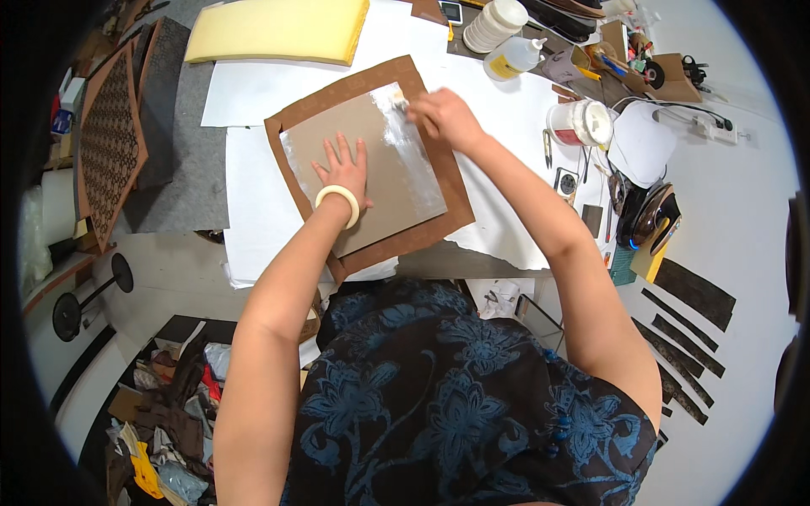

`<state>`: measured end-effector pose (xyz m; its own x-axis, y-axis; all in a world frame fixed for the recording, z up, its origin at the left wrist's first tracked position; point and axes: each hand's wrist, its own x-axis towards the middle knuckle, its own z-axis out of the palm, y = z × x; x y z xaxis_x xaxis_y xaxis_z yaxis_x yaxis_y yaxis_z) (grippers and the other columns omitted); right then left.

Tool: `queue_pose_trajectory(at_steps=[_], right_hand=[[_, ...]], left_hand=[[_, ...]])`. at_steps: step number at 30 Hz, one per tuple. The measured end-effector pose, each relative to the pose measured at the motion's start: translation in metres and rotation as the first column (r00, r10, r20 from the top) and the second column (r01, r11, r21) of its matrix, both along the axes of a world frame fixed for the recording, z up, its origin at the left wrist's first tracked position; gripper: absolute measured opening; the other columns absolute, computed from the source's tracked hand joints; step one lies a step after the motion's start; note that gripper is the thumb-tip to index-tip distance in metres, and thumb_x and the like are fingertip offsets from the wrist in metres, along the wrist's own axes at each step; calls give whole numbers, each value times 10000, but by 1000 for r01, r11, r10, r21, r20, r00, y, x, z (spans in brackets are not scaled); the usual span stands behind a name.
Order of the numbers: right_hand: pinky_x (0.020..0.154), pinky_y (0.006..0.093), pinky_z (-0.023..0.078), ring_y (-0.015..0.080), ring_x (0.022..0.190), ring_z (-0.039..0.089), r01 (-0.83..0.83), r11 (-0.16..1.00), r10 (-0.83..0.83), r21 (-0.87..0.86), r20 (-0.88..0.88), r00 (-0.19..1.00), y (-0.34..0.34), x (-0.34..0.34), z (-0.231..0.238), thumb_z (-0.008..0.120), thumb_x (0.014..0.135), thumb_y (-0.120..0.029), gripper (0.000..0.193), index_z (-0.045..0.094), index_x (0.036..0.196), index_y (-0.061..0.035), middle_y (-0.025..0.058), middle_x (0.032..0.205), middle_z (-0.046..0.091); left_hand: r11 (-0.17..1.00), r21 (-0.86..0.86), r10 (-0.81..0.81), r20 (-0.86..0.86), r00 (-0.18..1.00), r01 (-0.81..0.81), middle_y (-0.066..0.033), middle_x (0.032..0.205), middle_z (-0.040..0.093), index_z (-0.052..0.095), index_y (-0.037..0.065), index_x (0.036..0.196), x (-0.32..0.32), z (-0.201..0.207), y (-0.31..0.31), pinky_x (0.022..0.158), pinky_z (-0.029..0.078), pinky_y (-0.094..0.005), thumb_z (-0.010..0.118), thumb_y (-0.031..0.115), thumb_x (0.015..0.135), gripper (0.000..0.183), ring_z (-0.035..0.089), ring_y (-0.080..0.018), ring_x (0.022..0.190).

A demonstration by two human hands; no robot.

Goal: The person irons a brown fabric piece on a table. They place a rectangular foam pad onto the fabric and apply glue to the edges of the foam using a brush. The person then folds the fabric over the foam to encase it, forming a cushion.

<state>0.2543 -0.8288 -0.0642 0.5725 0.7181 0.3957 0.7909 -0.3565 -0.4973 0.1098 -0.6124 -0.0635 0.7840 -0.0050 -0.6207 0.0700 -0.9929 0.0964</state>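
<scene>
My left hand [344,173] lies spread on a grey-brown board [371,211], a cream bangle [337,207] round its wrist. The board rests on a larger brown patterned sheet [451,185], which shows as a border on all sides. A wet white smear [396,131] runs down the board's right side, thickest near the far corner; a thinner whitish band follows the left edge. Over that far right corner, my right hand [445,118] is closed, fingers curled together. A small tip seems to show at its fingers, but I cannot make out what it is.
White paper [515,194] covers the table beneath the work. Yellow foam [274,32] lies at the back. Far right are a white jar [496,25], a squeeze bottle [515,59] and an open tub [580,123]. Small tools and cables crowd the right edge; patterned brown panels [114,143] stand left.
</scene>
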Motion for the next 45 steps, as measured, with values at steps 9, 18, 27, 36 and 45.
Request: queue_pose_trajectory(at_steps=[9,18,27,36,45], right_hand=[[764,407,504,291,767,638,-106,968,29,-227,-320,947,-94,-143,40,735,849,-28,134,740,971,-84,55,814,679],[738,434,548,332,790,693,81,988,-117,-132,-295,948,-7,-30,14,714,896,-105,48,754,882,-81,105,845,732],[795,391,515,280,833,679,56,998,-53,-41,71,996,35,4,-1,728,892,-91,72,769,950,-99,47,844,709],[742,411,525,302,793,663,118,993,-119,11,17,993,29,-16,35,705,882,-73,51,740,919,-76,79,806,691],[785,386,482,297,790,602,-74,978,34,-193,-203,979,-52,-163,27,728,785,-60,118,704,892,-103,68,826,650]], left_hand=[[1000,13,-9,-15,1000,9,-274,1745,16,133,135,1693,1,3,-1,1195,251,-755,977,327,707,1313,72,-518,1598],[1000,18,7,-9,1000,-7,-270,1746,16,143,136,1691,3,1,1,1198,249,-755,993,305,676,1334,67,-517,1599],[1000,8,4,4,1000,-4,-265,1747,23,144,142,1690,-1,-1,1,1189,252,-766,995,313,668,1341,69,-517,1598],[1000,16,-14,-8,1000,14,-277,1743,26,131,130,1693,0,0,-1,1193,243,-763,988,352,686,1341,65,-523,1597],[1000,12,-6,-1,1000,6,-271,1745,26,119,137,1694,-2,-1,1,1195,253,-757,992,344,683,1351,55,-519,1599]])
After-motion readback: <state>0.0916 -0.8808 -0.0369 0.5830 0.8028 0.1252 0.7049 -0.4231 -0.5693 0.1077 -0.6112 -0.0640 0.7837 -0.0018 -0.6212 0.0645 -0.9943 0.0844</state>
